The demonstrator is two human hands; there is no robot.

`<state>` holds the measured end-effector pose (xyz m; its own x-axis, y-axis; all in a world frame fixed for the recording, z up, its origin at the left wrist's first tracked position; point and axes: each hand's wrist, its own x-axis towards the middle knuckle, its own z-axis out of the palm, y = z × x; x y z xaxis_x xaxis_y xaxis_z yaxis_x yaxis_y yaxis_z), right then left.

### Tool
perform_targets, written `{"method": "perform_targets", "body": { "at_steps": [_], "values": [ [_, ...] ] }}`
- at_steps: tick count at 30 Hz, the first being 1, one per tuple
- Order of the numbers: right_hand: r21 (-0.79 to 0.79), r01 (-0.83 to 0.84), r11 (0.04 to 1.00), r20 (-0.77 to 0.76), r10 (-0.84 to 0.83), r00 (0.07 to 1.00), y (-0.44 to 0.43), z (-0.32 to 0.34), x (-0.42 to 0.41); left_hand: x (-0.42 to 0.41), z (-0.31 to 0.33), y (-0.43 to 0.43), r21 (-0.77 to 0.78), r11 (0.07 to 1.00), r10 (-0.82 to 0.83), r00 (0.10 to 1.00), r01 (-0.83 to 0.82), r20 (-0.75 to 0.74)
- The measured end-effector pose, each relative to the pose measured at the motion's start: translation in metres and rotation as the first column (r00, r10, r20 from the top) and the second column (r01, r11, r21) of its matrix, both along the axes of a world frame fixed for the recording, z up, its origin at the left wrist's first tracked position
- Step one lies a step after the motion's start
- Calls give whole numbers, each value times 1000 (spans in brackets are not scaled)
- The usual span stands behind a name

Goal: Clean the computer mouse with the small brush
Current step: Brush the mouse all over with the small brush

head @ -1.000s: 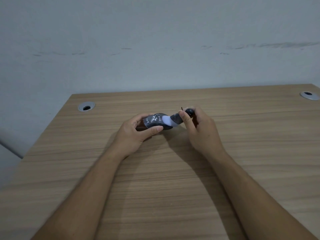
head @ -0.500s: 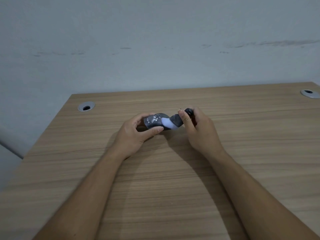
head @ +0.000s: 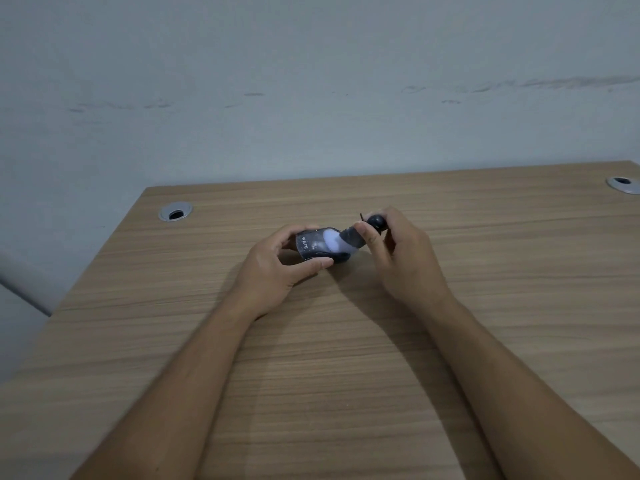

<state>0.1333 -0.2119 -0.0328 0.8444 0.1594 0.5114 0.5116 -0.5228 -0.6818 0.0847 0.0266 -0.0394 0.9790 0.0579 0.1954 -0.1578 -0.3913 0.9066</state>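
The left hand (head: pixel 277 268) curls around the dark computer mouse (head: pixel 320 245), thumb under its near side and fingers over the far side, pinning it to the wooden counter (head: pixel 346 358) just beyond mid-surface. The right hand (head: pixel 401 258) closes on the small brush (head: pixel 360 233), its pale bristle head pressed against the mouse's right end. Over the past second the brush has shifted only slightly along that end, while the mouse has stayed where it was, suggesting short scrubbing strokes are under way and cleaning is mid-course. Two metal cable grommets (head: pixel 175 212) sit well apart at the counter's far corners.
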Motion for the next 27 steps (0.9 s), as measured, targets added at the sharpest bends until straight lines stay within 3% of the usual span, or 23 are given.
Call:
{"method": "perform_targets", "body": {
  "at_steps": [6,11,17,21,24,27],
  "values": [
    [110,131,985,-8,-131,991,-11,4,4,-2,2,-3,-9,999,-30,999,31,13],
    [119,34,992,78,-44,996,8,7,-8,-1,2,-4,47,998,-33,999,32,32],
    [47,113,992,-53,-111,992,-3,-6,11,-1,-1,-1,20,999,-27,999,26,44],
    [138,186,973,-97,-174,980,-14,-4,14,0,-2,-2,12,999,-34,999,34,41],
    [196,94,976,-30,-89,996,-4,4,4,1,-3,-2,20,999,-39,998,38,40],
    [155,-41,987,12,40,999,9,5,-5,2,-4,0,58,998,-35,999,33,35]
  ]
}}
